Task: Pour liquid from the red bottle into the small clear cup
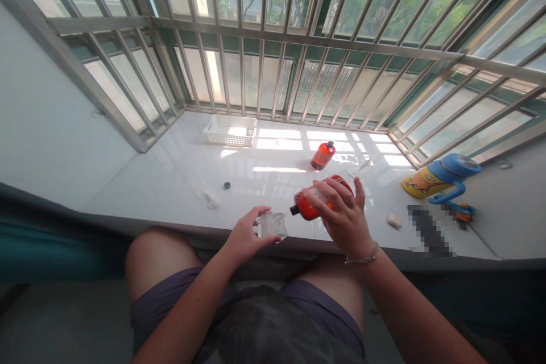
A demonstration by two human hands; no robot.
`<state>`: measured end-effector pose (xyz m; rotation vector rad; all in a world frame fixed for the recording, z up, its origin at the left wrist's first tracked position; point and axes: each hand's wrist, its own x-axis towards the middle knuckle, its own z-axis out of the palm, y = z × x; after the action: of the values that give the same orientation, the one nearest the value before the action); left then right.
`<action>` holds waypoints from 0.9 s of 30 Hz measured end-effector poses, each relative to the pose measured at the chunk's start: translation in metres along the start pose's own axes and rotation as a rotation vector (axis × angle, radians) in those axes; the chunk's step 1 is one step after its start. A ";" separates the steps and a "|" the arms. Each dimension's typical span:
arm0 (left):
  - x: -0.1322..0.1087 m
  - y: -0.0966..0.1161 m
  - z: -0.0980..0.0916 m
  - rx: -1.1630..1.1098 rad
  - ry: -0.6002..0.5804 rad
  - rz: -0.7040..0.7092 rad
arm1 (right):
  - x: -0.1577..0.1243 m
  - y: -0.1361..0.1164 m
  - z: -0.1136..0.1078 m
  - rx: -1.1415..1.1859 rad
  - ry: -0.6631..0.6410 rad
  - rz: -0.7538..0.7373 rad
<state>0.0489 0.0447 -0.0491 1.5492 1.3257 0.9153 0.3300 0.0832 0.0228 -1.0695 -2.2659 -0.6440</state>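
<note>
My right hand grips an orange-red bottle tipped on its side, its uncapped dark neck pointing left. The neck meets a small clear container that my left hand holds at the front edge of the white sill. A small black cap lies loose on the sill to the left. A second orange bottle with a black cap stands farther back.
A white plastic basket sits at the back near the metal window bars. At right lie a blue-and-yellow handled cup on its side, a small white lump and a small toy. My bare knees are below the sill.
</note>
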 end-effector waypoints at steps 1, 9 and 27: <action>0.000 0.000 0.000 -0.002 0.000 -0.002 | 0.000 0.000 0.000 0.000 -0.001 0.000; 0.000 -0.002 0.001 -0.002 -0.011 -0.014 | -0.001 0.001 0.001 -0.003 -0.013 -0.001; 0.001 -0.006 0.001 0.002 -0.012 -0.015 | 0.003 0.002 0.001 0.005 -0.019 -0.022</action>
<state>0.0475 0.0461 -0.0554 1.5420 1.3288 0.8937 0.3297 0.0864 0.0245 -1.0536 -2.2978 -0.6391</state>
